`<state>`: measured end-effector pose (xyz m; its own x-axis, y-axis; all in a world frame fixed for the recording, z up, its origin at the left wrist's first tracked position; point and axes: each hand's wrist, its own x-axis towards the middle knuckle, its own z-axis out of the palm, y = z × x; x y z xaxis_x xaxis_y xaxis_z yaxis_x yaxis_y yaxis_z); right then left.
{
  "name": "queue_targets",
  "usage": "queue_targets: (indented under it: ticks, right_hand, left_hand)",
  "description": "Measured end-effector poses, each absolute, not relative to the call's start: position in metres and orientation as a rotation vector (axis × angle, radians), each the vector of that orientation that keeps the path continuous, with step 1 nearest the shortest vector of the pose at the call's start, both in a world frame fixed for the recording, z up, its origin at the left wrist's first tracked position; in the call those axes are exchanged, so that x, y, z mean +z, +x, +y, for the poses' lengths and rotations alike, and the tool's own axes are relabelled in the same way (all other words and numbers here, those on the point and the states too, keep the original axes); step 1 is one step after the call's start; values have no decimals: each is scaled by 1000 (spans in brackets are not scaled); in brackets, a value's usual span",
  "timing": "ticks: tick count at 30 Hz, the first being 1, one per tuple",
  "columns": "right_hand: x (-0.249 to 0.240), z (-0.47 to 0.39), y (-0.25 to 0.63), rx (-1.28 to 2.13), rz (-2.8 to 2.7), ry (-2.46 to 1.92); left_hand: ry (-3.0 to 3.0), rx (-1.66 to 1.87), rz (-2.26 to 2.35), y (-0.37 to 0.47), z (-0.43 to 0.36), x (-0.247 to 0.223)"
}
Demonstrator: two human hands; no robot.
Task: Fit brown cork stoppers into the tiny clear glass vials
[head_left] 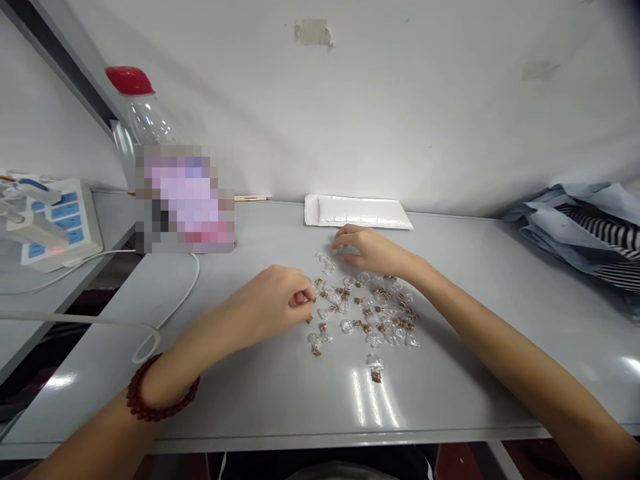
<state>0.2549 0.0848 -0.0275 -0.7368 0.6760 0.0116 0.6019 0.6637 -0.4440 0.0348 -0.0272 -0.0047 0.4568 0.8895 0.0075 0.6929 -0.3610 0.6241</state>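
Many tiny clear glass bottles with brown cork stoppers (400, 327) lie scattered in a loose cluster on the grey table (240, 407). At the cluster's left edge is my left hand (280, 298), its fingers curled in. Bits of brown cork show at its fingertips, but whether they are gripped or just lying behind cannot be made out. My right hand (367, 247) hovers over the far side of the cluster, fingers bent, with a gap between thumb and forefinger. Just left of it lie a few clear pieces (326, 262). One bottle (375, 368) sits apart, nearer the front edge.
A white padded envelope (363, 212) lies against the wall. At the left stand a red-capped plastic bottle (150, 120), a blurred-out phone-like object (190, 200) and a power strip (65, 223) with plugs. A white cable (175, 303) crosses the table. Folded clothing (575, 220) is at right.
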Motion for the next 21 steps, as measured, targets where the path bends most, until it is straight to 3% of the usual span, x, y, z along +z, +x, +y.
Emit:
queue_targets:
  ticks: [8, 17, 21]
  right_hand:
    - [-33, 76, 263, 612, -2561, -1126]
    - [-18, 49, 250, 1547, -1997, -804]
    - [-17, 40, 245, 1717, -1905, -709]
  left_hand:
    - [1755, 750, 1397, 37, -23, 3]
    - [1735, 1060, 1374, 42, -18, -10]
    - [1814, 1016, 1316, 43, -18, -11]
